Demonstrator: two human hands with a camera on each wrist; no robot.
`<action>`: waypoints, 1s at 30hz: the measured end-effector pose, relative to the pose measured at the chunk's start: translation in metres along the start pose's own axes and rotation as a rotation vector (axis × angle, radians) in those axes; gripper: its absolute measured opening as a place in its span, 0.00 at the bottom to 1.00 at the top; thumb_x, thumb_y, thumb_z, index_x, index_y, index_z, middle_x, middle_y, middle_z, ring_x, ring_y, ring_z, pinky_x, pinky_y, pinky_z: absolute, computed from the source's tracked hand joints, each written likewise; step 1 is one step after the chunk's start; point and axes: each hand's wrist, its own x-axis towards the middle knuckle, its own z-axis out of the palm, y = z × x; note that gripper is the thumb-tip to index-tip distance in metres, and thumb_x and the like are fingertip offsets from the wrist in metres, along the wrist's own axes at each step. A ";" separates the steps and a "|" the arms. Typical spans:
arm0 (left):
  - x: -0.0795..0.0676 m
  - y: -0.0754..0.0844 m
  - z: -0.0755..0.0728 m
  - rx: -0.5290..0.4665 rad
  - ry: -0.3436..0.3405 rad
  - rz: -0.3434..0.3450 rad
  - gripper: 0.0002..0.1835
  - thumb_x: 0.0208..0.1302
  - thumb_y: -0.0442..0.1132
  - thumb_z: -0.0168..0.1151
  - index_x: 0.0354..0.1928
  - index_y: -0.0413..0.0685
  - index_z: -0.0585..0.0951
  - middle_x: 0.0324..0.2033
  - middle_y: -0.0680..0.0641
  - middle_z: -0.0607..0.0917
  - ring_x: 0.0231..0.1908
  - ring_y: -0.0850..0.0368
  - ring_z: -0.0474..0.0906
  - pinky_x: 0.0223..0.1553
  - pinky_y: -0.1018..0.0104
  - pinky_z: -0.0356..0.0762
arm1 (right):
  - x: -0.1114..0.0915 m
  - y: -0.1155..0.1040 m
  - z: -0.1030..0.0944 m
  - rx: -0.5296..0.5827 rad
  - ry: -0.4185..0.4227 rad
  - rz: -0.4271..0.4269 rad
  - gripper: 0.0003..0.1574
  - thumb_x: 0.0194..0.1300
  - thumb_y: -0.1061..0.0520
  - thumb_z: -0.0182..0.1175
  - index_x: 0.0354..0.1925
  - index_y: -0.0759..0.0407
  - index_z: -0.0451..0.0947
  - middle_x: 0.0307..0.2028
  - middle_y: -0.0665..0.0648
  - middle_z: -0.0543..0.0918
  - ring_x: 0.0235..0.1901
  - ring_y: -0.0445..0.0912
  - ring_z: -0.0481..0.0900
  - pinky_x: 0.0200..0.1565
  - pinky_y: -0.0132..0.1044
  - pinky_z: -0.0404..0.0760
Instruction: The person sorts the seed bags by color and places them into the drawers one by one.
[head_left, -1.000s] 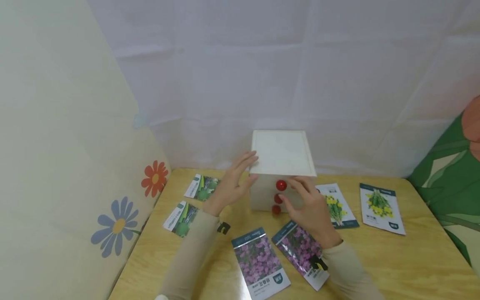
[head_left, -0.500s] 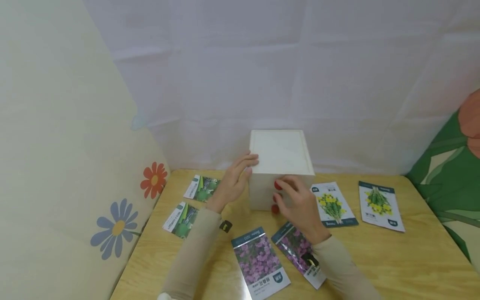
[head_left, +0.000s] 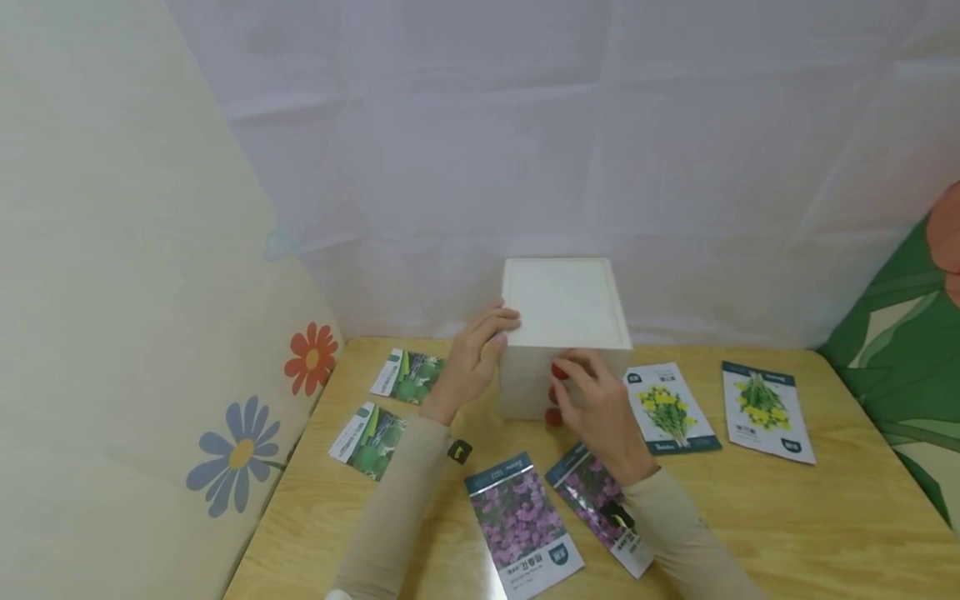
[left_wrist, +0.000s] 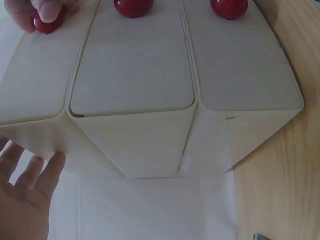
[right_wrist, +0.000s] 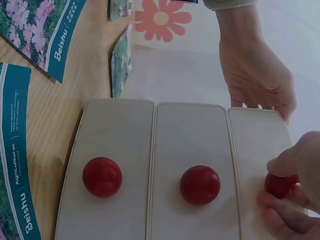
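A small white cabinet (head_left: 562,300) with three stacked drawers stands near the back of the table, each front bearing a round red knob. My right hand (head_left: 600,417) pinches the top drawer's knob (right_wrist: 281,186) between thumb and fingers. Below it, the middle knob (right_wrist: 200,185) and the bottom knob (right_wrist: 102,177) are untouched in the right wrist view. My left hand (head_left: 472,362) rests against the cabinet's left side, fingertips over the upper edge and fingers fairly straight. All three drawers sit flush in the cabinet.
Two seed packets with pink flowers (head_left: 517,517) lie in front of the cabinet, one partly under my right forearm. Two yellow-flower packets (head_left: 666,408) lie to the right, and two green vegetable packets (head_left: 408,375) to the left. A white cloth (head_left: 450,167) hangs behind.
My right hand has moved slightly left and taken hold of the top knob. My left hand has settled against the cabinet's side. The cabinet and packets look unmoved.
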 end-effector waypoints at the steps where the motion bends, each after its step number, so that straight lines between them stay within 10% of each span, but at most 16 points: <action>1: 0.000 0.000 0.000 0.001 0.001 -0.002 0.19 0.79 0.42 0.43 0.57 0.42 0.79 0.62 0.46 0.78 0.72 0.47 0.62 0.76 0.54 0.55 | 0.000 0.000 0.001 0.003 0.009 -0.005 0.20 0.57 0.64 0.70 0.50 0.65 0.82 0.50 0.61 0.80 0.47 0.51 0.81 0.47 0.41 0.86; 30: -0.001 0.001 0.002 0.010 0.012 -0.021 0.19 0.79 0.42 0.42 0.57 0.42 0.79 0.62 0.47 0.78 0.73 0.47 0.61 0.76 0.55 0.54 | -0.002 -0.002 -0.001 0.014 -0.012 0.011 0.17 0.58 0.63 0.70 0.48 0.65 0.83 0.49 0.60 0.79 0.46 0.49 0.81 0.47 0.39 0.86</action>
